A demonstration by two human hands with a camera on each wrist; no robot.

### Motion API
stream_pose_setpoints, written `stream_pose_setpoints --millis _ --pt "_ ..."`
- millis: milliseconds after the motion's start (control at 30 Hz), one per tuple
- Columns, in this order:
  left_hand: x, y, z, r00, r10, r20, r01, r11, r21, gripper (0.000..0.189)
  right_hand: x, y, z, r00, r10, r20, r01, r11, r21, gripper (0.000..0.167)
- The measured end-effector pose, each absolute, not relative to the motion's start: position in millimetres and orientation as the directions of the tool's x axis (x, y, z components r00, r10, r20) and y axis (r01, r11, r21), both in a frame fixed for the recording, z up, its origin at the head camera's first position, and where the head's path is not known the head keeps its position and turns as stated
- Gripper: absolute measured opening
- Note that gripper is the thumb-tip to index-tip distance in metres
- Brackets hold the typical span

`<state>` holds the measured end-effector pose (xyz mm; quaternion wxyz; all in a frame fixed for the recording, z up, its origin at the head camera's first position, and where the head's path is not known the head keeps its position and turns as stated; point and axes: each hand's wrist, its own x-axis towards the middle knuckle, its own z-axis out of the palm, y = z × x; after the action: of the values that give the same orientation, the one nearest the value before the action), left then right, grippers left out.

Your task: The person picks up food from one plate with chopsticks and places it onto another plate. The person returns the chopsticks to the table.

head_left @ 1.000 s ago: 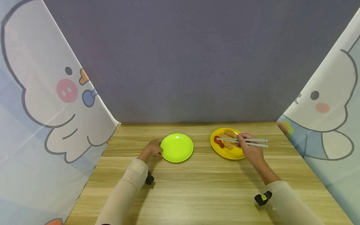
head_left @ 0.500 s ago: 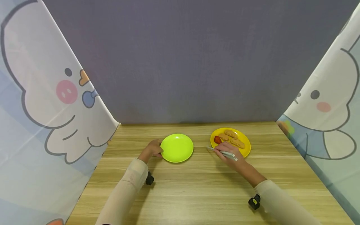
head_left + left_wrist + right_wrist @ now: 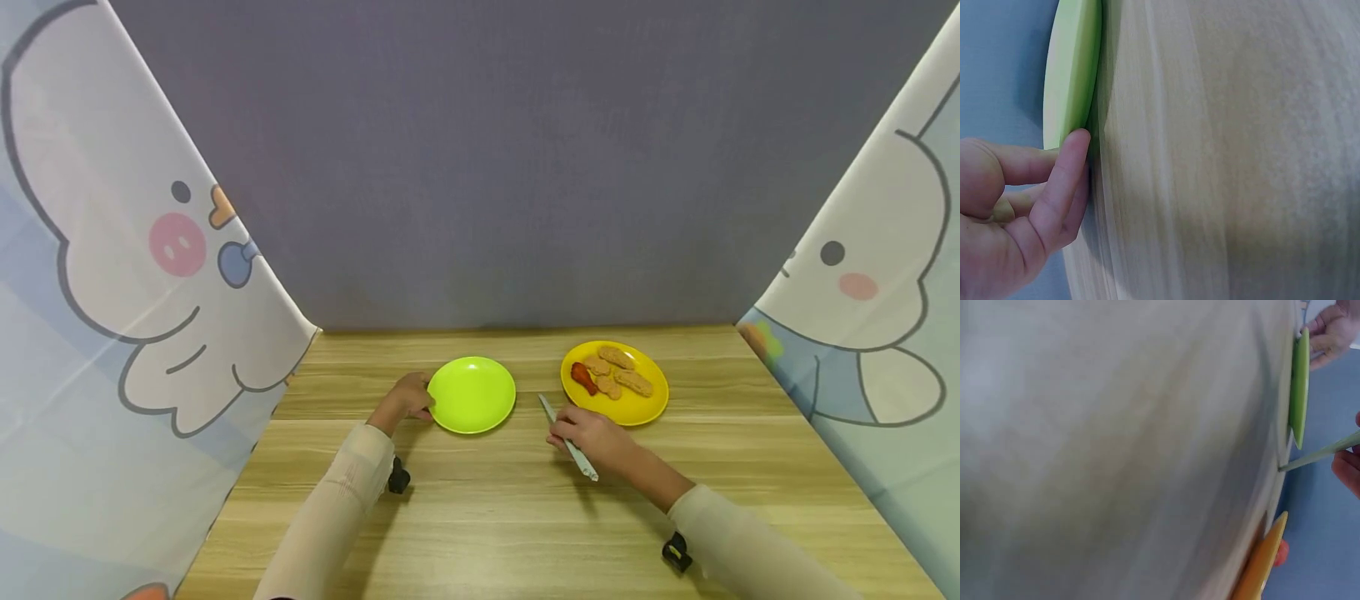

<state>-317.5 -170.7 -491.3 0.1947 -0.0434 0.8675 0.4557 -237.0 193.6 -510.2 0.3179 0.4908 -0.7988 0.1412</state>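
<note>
My left hand (image 3: 410, 397) pinches the left rim of a bright green plate (image 3: 472, 395), thumb on top and fingers under the edge in the left wrist view. The plate lies on the table with nothing on it. My right hand (image 3: 592, 435) holds a pair of pale chopsticks (image 3: 579, 458), kept close together. Their tips meet the table between the two plates in the right wrist view. Just beyond that hand, a yellow plate (image 3: 647, 408) bears a red drumstick-shaped piece (image 3: 583, 377) and several brown breaded pieces (image 3: 633, 382).
The wooden table (image 3: 480, 517) ends at a grey back wall (image 3: 480, 167). Cartoon-printed cloth panels stand along both sides. A small black device is worn at each wrist.
My right hand has come from over the yellow plate toward the left and nearer, turning the chopsticks and bringing them together. The left hand and both plates have stayed put.
</note>
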Motion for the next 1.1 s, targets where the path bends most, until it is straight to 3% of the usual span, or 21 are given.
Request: stream_pose_setpoints --millis 400,800,1100 --pt "-317 -171 -489 -0.919 0.106 -0.379 -0.258 0.566 0.783 0.058 -218 185 -519 -0.432 -0.771 0.467 -0.840 0.533 0.103 0.015" --pt "-320 -172 -491 -0.922 0.114 -0.370 -0.241 0.579 0.779 0.055 -213 178 -523 -0.490 -0.789 0.370 -0.821 0.560 0.108 0.015" --pt "-319 -173 -488 -0.914 0.132 -0.385 -0.244 0.580 0.777 0.058 -212 175 -522 -0.524 -0.801 0.288 -0.829 0.557 0.041 0.014"
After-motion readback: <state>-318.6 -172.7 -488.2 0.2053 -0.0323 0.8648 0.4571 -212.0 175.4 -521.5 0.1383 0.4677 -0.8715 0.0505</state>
